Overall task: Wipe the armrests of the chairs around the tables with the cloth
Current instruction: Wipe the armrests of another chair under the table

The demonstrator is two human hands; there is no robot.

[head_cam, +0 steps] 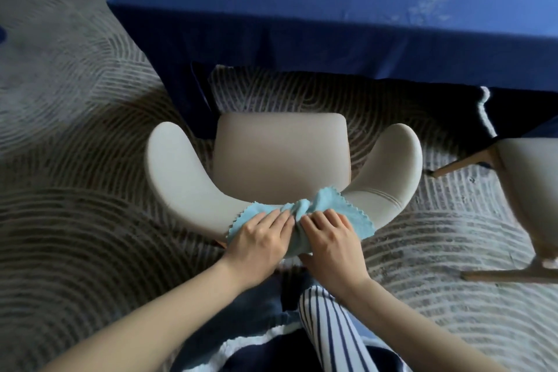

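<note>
A beige upholstered chair [282, 157] stands below me, facing the blue table. Its left armrest [178, 172] and right armrest [389, 172] curve forward from the backrest. A light blue cloth [332, 205] lies bunched over the top of the backrest, at the middle. My left hand [259, 238] presses flat on the cloth's left part with fingers straight. Just to its right, my right hand [329, 237] presses on the cloth too, fingers slightly bent, thumb under the backrest edge. Both armrests are bare.
A table [302, 9] with a dark blue cloth hanging to the floor stands just beyond the chair. A second beige chair [525, 190] with wooden legs stands at the right. Patterned grey carpet [75, 220] surrounds the chair on the left and right.
</note>
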